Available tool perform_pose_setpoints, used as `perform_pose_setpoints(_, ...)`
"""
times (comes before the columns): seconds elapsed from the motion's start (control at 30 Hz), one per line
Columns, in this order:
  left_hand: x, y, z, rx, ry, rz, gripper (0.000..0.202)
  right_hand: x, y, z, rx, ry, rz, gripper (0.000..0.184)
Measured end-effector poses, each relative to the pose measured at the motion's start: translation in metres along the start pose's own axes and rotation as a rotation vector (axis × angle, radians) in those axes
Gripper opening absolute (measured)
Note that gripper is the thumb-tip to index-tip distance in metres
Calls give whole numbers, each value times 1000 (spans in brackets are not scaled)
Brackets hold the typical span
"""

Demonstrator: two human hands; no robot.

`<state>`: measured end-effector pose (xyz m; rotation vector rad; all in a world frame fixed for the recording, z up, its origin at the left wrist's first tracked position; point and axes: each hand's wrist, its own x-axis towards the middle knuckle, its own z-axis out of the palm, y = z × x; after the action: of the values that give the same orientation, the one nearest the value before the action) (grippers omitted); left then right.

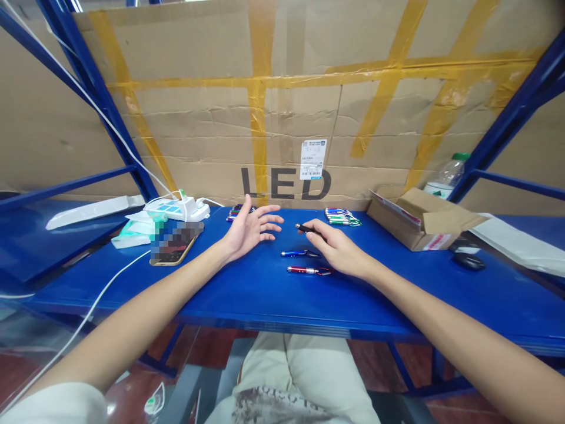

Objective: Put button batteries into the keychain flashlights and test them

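Note:
My right hand holds a slim black penlight between thumb and fingers, its metal tip pointing left. Just below that hand, a blue penlight and a red penlight lie on the blue tabletop, each with a strap at its right end. My left hand is raised over the table, palm turned inward, fingers spread, with nothing in it. Partly hidden behind it is a bunch of dark and coloured penlights. Another row of penlights, with straps, lies beyond my right hand.
A large taped cardboard sheet stands along the back. On the left are a phone, a power strip with white cables and a tissue pack. An open carton, a mouse and a bottle stand right.

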<state>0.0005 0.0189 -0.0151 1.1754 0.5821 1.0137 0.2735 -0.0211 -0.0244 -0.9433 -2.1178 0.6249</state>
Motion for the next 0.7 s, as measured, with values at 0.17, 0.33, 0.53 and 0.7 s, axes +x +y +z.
perform_pose_setpoints(0.17,-1,2,1,-42,-8,-12,87,0,-3,-1,-12,-18,12,32)
perform_pose_setpoints(0.33,-1,2,2,-40,-1,-26,88,0,-5,0,-57,-55,-24,27)
perform_pose_setpoints(0.53,-1,2,1,-35,-9,-26,87,0,-4,0,-61,-71,-34,28)
perform_pose_setpoints(0.7,-1,1,0,-25,-12,-25,88,0,-3,0,-87,-85,-33,28)
